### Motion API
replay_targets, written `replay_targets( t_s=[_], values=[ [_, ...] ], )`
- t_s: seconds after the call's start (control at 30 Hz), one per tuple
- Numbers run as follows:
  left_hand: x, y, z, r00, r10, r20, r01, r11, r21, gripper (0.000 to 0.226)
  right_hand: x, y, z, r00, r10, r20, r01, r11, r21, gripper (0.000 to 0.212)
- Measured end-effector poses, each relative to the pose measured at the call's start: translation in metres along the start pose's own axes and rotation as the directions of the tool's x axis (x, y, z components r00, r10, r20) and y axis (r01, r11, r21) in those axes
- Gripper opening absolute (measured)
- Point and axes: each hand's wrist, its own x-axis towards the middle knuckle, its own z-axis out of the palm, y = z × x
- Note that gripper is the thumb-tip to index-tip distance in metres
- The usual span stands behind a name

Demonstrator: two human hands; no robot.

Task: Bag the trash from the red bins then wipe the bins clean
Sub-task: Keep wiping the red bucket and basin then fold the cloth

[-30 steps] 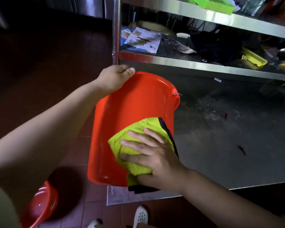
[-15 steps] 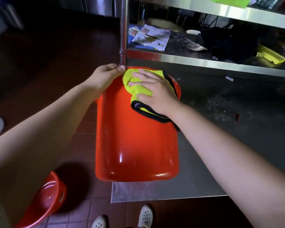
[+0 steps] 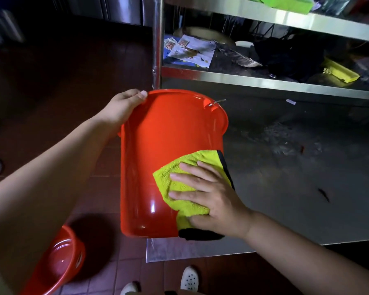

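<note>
- The red bin (image 3: 158, 156) fills the centre of the frame, tilted with its rim toward the top and its base toward the bottom, over the near left corner of the steel bench (image 3: 296, 177).
- The left hand (image 3: 121, 107), at centre left, holds the bin's rim: fingers curled over the edge, thumb on the outside.
- The right hand (image 3: 211, 199), at lower centre, lies flat with fingers (image 3: 188, 177) spread wide, pressing a yellow cloth (image 3: 185, 175) against the bin's lower outer wall.
- The cloth's black edge (image 3: 200, 234) shows below the palm.
- A second red bin (image 3: 58, 262) sits on the tiled floor (image 3: 107, 220) at lower left.
- Papers (image 3: 190, 52) lie on the shelf (image 3: 264, 81) at the upper right.
</note>
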Motion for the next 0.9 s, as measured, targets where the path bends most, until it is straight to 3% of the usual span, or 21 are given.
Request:
replay_targets(
  t_s=[0.1, 0.2, 0.43, 0.6, 0.7, 0.77, 0.9],
  values=[
    [0.004, 0.0, -0.001, 0.998, 0.03, 0.059, -0.03, 1.0, 0.003, 0.027, 0.021, 0.02, -0.01, 1.0, 0.013, 0.0, -0.013, 1.0, -0.001, 0.038],
    [0.008, -0.001, -0.002, 0.996, 0.031, 0.086, -0.031, 1.0, -0.006, 0.023, 0.049, 0.043, -0.016, 0.99, 0.109, -0.094, -0.106, 0.994, 0.036, 0.036],
    [0.0, -0.014, -0.009, 0.999, -0.041, 0.024, 0.042, 0.999, -0.021, 0.028, 0.108, 0.089, -0.038, 0.929, 0.35, -0.12, -0.335, 0.934, 0.125, 0.036],
    [-0.004, 0.002, -0.006, 0.99, -0.065, -0.121, 0.075, 0.995, 0.073, 0.02, 0.106, 0.068, -0.029, 0.942, 0.326, -0.083, -0.325, 0.945, 0.027, 0.044],
    [0.0, 0.029, 0.017, 0.996, 0.09, -0.007, -0.083, 0.944, 0.32, 0.016, 0.099, 0.04, -0.024, 0.968, 0.25, -0.021, -0.251, 0.963, -0.096, 0.044],
    [0.003, 0.036, 0.029, 0.994, 0.093, 0.05, -0.106, 0.861, 0.497, 0.026, 0.089, 0.016, -0.019, 0.982, 0.184, 0.034, -0.175, 0.969, -0.177, 0.043],
    [0.003, 0.025, 0.02, 0.997, 0.047, 0.061, -0.072, 0.857, 0.51, 0.041, 0.052, -0.025, -0.006, 0.989, 0.061, 0.138, -0.034, 0.981, -0.189, 0.043]
  ],
)
